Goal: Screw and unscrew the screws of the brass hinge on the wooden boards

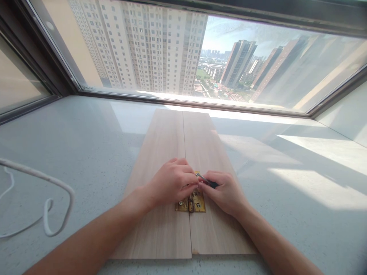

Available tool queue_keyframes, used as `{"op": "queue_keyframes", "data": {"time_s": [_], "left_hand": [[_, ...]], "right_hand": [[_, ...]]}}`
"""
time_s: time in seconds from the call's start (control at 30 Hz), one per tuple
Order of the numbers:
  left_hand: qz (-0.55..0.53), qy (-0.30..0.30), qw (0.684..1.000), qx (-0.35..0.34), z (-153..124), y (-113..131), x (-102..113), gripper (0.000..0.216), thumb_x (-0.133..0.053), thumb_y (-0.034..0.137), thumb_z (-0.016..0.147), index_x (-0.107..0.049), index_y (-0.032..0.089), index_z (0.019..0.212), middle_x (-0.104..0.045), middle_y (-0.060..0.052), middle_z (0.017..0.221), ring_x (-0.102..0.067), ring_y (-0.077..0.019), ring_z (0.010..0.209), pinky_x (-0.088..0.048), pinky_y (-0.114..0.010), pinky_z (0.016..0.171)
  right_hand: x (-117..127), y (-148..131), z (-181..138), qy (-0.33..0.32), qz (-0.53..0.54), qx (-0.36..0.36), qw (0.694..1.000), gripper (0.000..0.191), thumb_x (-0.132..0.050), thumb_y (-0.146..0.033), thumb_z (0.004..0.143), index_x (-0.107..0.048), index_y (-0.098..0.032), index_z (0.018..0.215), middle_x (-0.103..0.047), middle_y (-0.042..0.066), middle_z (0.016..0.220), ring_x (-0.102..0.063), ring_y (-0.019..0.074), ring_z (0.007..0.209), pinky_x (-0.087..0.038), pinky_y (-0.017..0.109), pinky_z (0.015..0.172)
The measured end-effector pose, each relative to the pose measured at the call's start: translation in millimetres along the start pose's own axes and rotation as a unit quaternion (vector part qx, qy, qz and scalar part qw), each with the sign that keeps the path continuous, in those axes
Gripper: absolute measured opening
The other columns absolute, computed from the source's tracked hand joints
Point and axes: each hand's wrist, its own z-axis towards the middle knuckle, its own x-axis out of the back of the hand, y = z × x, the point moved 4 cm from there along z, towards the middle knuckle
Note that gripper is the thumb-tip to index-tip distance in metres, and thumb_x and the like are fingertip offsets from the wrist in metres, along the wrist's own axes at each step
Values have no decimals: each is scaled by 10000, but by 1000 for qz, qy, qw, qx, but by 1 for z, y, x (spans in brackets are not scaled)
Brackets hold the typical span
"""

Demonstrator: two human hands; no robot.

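Two pale wooden boards, the left board (pixel 151 225) and the right board (pixel 218 225), lie side by side with a thin seam between them. Across the seam sits a worn brass hinge (pixel 197 204), with screws showing in its lower part; my fingers cover much of the rest. My right hand (pixel 223 189) is closed around a small screwdriver (pixel 211 183) with a black handle, its metal shaft pointing up and left. My left hand (pixel 176 179) reaches over the hinge, fingers pinched close to the screwdriver's shaft. Whatever they hold is hidden.
A white cable (pixel 61 183) curls over the pale speckled countertop (pixel 94 152) at the left. Behind the boards runs a dark window frame (pixel 172 102), with tall buildings outside. Sunlight falls in bright patches on the counter at the right.
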Motion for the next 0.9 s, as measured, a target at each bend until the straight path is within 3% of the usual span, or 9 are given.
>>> {"op": "queue_keyframes", "data": {"time_s": [0.4, 0.7, 0.8, 0.9], "left_hand": [[-105, 12, 992, 68, 6, -7, -2, 132, -589, 268, 811, -691, 183, 803, -693, -7, 737, -550, -152, 757, -416, -280, 731], [-105, -44, 985, 126, 16, -7, -6, 137, -601, 260, 785, -725, 204, 798, -694, -13, 724, -562, -159, 748, -420, -266, 683], [-115, -37, 985, 127, 15, -7, -6, 143, -601, 271, 787, -730, 212, 806, -696, -13, 725, -566, -158, 748, -425, -267, 690], [-129, -25, 985, 112, 15, -7, -7, 149, -592, 264, 792, -727, 204, 778, -687, -20, 713, -569, -155, 746, -434, -271, 703]], "right_hand": [[0, 2, 0, 15, 5, -10, 1000, 324, -574, -279, 798, -419, -172, 535, -425, -41, 540, -383, 81, 539, -277, 229, 521], [2, -1, 0, 13, 0, 3, 1000, 302, -563, -227, 785, -414, -169, 529, -411, -46, 532, -374, 73, 531, -271, 224, 515], [3, 0, -1, 16, 7, -2, 1000, 250, -574, -229, 769, -478, -165, 548, -433, -42, 553, -393, 79, 548, -285, 228, 526], [5, 4, -2, 33, 57, -31, 997, 134, -560, -243, 784, -621, -167, 692, -433, -44, 561, -405, 91, 556, -311, 232, 537]]}}
